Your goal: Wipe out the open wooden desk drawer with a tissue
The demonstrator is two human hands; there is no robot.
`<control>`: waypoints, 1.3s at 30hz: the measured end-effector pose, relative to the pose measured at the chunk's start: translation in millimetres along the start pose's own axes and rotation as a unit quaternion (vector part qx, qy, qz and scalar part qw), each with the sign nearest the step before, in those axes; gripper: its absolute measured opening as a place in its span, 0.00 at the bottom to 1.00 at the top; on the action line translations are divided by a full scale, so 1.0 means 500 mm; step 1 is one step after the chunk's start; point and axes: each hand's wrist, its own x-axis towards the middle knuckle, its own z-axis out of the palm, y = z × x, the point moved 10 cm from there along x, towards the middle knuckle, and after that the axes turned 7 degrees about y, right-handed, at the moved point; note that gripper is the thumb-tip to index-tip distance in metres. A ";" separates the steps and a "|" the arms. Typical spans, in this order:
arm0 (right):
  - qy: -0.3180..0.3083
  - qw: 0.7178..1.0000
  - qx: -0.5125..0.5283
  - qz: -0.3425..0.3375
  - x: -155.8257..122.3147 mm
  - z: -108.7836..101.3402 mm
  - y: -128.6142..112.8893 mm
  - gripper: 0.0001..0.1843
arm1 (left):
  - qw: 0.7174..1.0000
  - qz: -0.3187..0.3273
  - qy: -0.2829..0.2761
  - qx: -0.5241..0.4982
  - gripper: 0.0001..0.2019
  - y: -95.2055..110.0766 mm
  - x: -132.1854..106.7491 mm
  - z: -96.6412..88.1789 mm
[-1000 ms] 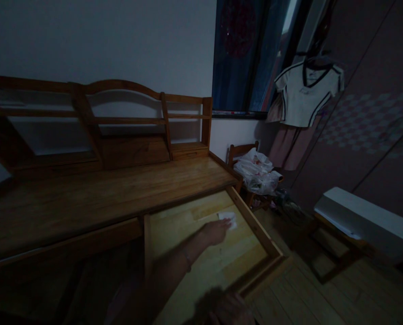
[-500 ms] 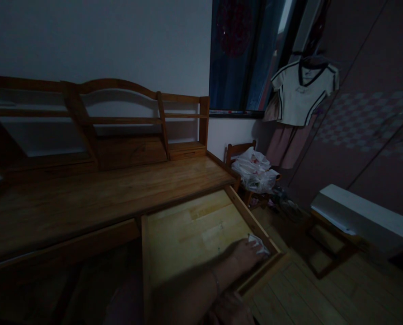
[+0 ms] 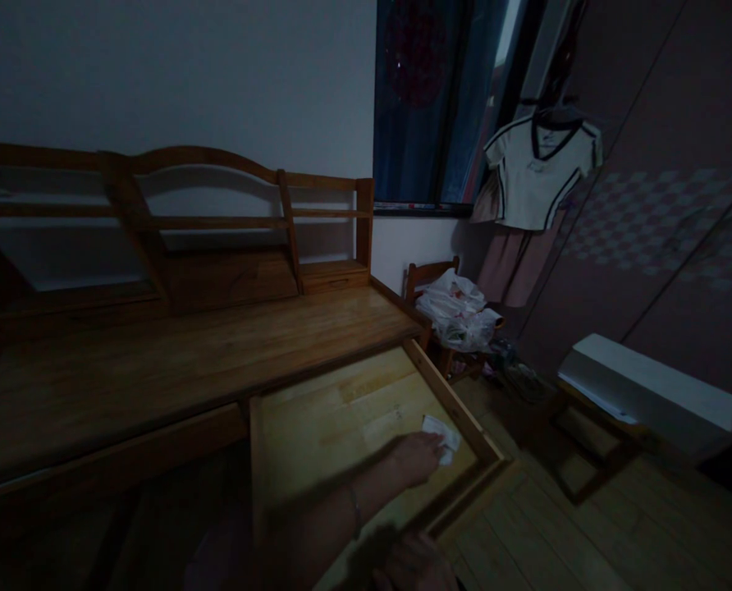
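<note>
My left hand [image 3: 418, 456] reaches into an open light-wood drawer [image 3: 464, 417] pulled out from under a wooden desk [image 3: 175, 361]. Its fingers press on a small white cloth [image 3: 443, 433] lying on the drawer floor near the right wall. A thin band circles that wrist. My right hand [image 3: 416, 565] shows only in part at the bottom edge, dark, by the drawer's front rail; its fingers are too dim to read.
A wooden shelf hutch [image 3: 218, 222] stands at the back of the desk. A small chair with plastic bags [image 3: 455, 312] sits to the right. A white shirt [image 3: 542, 172] hangs by the dark window. A low white-topped bench [image 3: 649, 386] stands on the wood floor.
My left hand slid the cloth from the far part of the drawer down to its near right corner, then back a little toward the middle. The view drifted slightly right.
</note>
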 end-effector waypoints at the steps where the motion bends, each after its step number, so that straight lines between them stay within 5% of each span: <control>1: 0.004 1.000 0.001 0.003 0.004 -0.003 0.000 0.23 | 1.000 -0.022 -0.002 0.006 0.23 -0.027 -0.007 -0.006; 5: 0.000 1.000 0.002 0.015 0.015 -0.012 -0.003 0.22 | 0.993 -0.116 0.006 0.021 0.21 -0.118 -0.021 -0.026; 9: -0.053 0.998 0.002 0.021 0.010 0.001 0.000 0.20 | 0.992 -0.123 0.021 0.004 0.20 -0.129 -0.025 -0.028; 14: -0.028 0.999 -0.003 0.030 0.003 -0.001 0.001 0.20 | 0.992 -0.115 0.037 -0.035 0.21 -0.104 -0.030 -0.029; 20: -0.006 0.999 0.008 0.035 -0.003 0.001 0.002 0.23 | 0.995 -0.046 0.047 -0.081 0.22 -0.026 0.019 -0.022; 25: -0.061 0.998 -0.001 -0.002 -0.020 0.025 0.003 0.19 | 0.992 -0.021 0.092 -0.088 0.23 0.001 0.053 -0.016; 31: -0.019 0.998 0.020 0.051 -0.006 0.004 0.007 0.22 | 0.987 0.049 0.073 -0.134 0.24 0.054 0.043 0.033; 36: -0.085 0.991 0.037 0.099 0.008 0.002 0.003 0.19 | 0.973 0.025 0.038 -0.226 0.25 0.084 0.052 0.063; 39: -0.099 0.990 0.028 0.092 0.009 0.000 0.000 0.19 | 0.965 0.069 0.016 -0.253 0.24 0.093 0.033 0.051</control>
